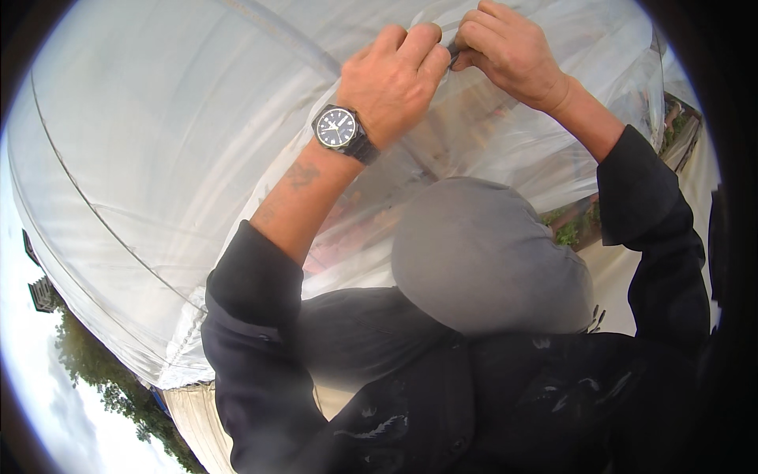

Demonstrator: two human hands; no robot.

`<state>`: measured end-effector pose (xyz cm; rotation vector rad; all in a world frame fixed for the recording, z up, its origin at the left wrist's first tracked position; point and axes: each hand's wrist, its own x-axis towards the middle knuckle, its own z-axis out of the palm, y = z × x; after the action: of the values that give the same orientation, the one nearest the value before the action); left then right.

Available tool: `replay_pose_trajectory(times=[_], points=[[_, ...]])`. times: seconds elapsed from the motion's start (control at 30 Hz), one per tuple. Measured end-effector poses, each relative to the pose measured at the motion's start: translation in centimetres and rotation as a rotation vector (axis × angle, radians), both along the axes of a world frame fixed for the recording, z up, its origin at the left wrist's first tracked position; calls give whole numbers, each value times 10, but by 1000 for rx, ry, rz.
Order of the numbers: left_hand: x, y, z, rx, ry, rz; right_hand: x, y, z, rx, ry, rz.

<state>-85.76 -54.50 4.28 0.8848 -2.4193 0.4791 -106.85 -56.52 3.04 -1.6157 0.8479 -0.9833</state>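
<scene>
Both my hands are raised to a large translucent plastic sheet (pixel 197 103) that bulges across the view. My left hand (pixel 392 83), with a dark watch (pixel 335 128) on its wrist, is closed, its curled fingers at a gathered fold of the sheet. Close beside it, my right hand (pixel 509 55) is closed too, thumb and fingers pinched together. A small dark piece (pixel 452 54) shows between the two hands, at the right fingertips. Its kind is too hidden to tell. The plastic around the hands is creased and pulled into folds.
Below the hands is a rounded grey cloth-covered form (pixel 489 253). A thin dark line (pixel 95 209) curves along the sheet at left. Beige fabric (pixel 197 419) hangs beneath its lower edge. Trees (pixel 118 379) stand at lower left, and green plants (pixel 567 231) show at right.
</scene>
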Motion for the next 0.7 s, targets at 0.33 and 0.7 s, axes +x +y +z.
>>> replay_pose_trajectory(times=[0.33, 0.7], points=[[11, 3, 2, 104, 45, 95, 16, -5, 7, -378, 359, -115], [8, -3, -44, 574, 401, 223, 1, 6, -13, -342, 524, -194]])
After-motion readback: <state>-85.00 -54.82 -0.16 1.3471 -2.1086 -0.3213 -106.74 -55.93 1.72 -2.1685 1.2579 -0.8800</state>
